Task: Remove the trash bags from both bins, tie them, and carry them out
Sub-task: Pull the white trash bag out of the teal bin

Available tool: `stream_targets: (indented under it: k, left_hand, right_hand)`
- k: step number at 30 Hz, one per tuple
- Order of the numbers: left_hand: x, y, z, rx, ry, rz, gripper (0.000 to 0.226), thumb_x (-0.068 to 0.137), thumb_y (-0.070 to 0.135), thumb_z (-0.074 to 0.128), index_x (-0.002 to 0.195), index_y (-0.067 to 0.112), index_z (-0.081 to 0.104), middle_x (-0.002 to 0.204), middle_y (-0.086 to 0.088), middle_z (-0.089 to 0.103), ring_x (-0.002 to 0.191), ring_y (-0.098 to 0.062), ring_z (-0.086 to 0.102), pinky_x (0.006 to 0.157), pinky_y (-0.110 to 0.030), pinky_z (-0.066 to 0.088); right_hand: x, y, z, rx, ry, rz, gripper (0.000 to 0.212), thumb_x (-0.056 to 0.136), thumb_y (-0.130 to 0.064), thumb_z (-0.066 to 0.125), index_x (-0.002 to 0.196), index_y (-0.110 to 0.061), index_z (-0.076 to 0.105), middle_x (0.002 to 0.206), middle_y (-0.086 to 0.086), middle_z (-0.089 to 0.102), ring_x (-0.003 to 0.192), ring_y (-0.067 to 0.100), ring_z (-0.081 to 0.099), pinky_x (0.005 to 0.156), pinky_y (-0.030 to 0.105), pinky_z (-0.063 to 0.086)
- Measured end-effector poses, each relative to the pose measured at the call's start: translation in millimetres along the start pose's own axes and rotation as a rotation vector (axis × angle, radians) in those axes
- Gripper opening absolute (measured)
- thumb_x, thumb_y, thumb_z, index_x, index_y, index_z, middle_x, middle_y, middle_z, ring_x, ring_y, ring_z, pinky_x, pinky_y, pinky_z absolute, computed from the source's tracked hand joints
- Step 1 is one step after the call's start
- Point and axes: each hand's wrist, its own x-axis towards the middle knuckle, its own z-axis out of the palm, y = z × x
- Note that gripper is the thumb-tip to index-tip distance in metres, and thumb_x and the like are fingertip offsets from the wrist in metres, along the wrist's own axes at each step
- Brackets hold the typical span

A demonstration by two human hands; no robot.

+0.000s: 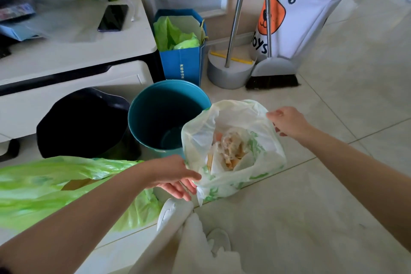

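Note:
A white trash bag (224, 184) with green print sits open on the tiled floor, with food scraps and paper inside. My right hand (288, 122) pinches its far right rim. My left hand (175, 179) holds the near left rim between thumb and fingers. Just behind the bag stands a teal bin (144, 118), which has no liner and nothing in it. To its left stands a black bin (84, 122), too dark inside to see. A green trash bag (55, 187) lies on the floor under my left forearm.
A white cabinet (77, 55) with a phone (113, 18) on top stands at the left. Along the wall are a blue paper bag (182, 66) holding green bags, a broom (272, 80) with its dustpan, and a white toy bag (304, 18). Open tiles lie to the right.

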Motion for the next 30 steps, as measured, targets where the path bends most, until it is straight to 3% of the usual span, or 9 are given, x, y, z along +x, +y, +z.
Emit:
stream_targets:
  k: [5,9,12,14,19,23,26,28,30]
  left_hand:
    - [1,19,-20,0.021,0.199,0.021,0.051,0.083,0.046,0.068,0.097,-0.003,0.065,0.083,-0.014,0.076,0.075,-0.027,0.075,0.082,-0.041,0.059]
    - [9,35,-43,-0.064,0.402,0.067,0.056,0.077,0.050,0.073,0.099,-0.001,0.066,0.083,-0.020,0.075,0.073,-0.029,0.075,0.073,-0.040,0.062]
    - [26,49,-56,-0.192,0.612,0.117,0.049,0.081,0.050,0.067,0.092,0.003,0.071,0.082,-0.014,0.074,0.070,-0.028,0.072,0.070,-0.038,0.062]
    - [39,61,-62,-0.284,0.704,0.126,0.046,0.084,0.048,0.062,0.092,0.004,0.072,0.079,-0.010,0.071,0.067,-0.025,0.066,0.072,-0.037,0.059]
    - [75,98,-65,-0.388,0.702,0.184,0.037,0.086,0.039,0.063,0.097,0.005,0.071,0.083,-0.006,0.073,0.071,-0.019,0.063,0.084,-0.036,0.056]
    - [95,120,-58,-0.271,0.685,0.177,0.039,0.083,0.038,0.068,0.101,0.003,0.067,0.072,-0.003,0.066,0.058,-0.014,0.053,0.058,-0.025,0.045]
    - [104,120,-55,-0.167,0.708,0.161,0.054,0.069,0.042,0.077,0.104,0.003,0.063,0.093,-0.010,0.069,0.079,-0.021,0.065,0.069,-0.031,0.054]
    - [108,118,-53,-0.170,0.699,0.168,0.061,0.062,0.045,0.081,0.103,0.004,0.063,0.096,-0.013,0.070,0.085,-0.027,0.069,0.079,-0.039,0.059]
    - [106,116,-52,-0.189,0.683,0.189,0.061,0.060,0.046,0.083,0.100,0.004,0.064,0.092,-0.014,0.072,0.083,-0.028,0.071,0.079,-0.041,0.060]
  right_hand:
    - [-15,20,-1,-0.061,-0.240,0.148,0.049,0.091,-0.045,0.051,0.101,0.001,0.065,0.096,0.017,0.071,0.085,0.032,0.070,0.077,0.042,0.060]
    - [-22,34,4,0.093,-0.294,0.265,0.051,0.088,-0.047,0.057,0.104,0.002,0.061,0.092,0.014,0.069,0.076,0.027,0.069,0.068,0.036,0.060]
    - [-29,47,8,0.214,-0.272,0.361,0.048,0.088,-0.040,0.062,0.105,0.004,0.060,0.087,0.014,0.068,0.067,0.027,0.066,0.069,0.035,0.059]
    - [-39,53,9,0.275,-0.295,0.424,0.049,0.087,-0.043,0.064,0.105,0.003,0.062,0.081,0.014,0.066,0.063,0.025,0.063,0.061,0.030,0.054]
    - [-60,64,7,0.468,-0.552,0.611,0.057,0.077,-0.059,0.067,0.103,-0.008,0.065,0.086,0.011,0.073,0.075,0.025,0.067,0.067,0.028,0.053]
    - [-70,74,15,0.546,-0.708,0.655,0.071,0.070,-0.063,0.070,0.111,-0.005,0.067,0.098,0.008,0.075,0.082,0.022,0.068,0.071,0.029,0.054]
    - [-79,76,28,0.703,-0.711,0.611,0.059,0.072,-0.045,0.076,0.112,-0.003,0.065,0.102,0.010,0.073,0.086,0.023,0.068,0.076,0.033,0.055]
    - [-84,75,34,0.824,-0.653,0.579,0.048,0.076,-0.027,0.076,0.115,-0.003,0.063,0.101,0.013,0.072,0.086,0.025,0.068,0.077,0.035,0.056]
    - [-86,71,37,0.905,-0.601,0.557,0.041,0.078,-0.016,0.074,0.115,-0.001,0.062,0.097,0.015,0.070,0.084,0.026,0.068,0.075,0.035,0.057]
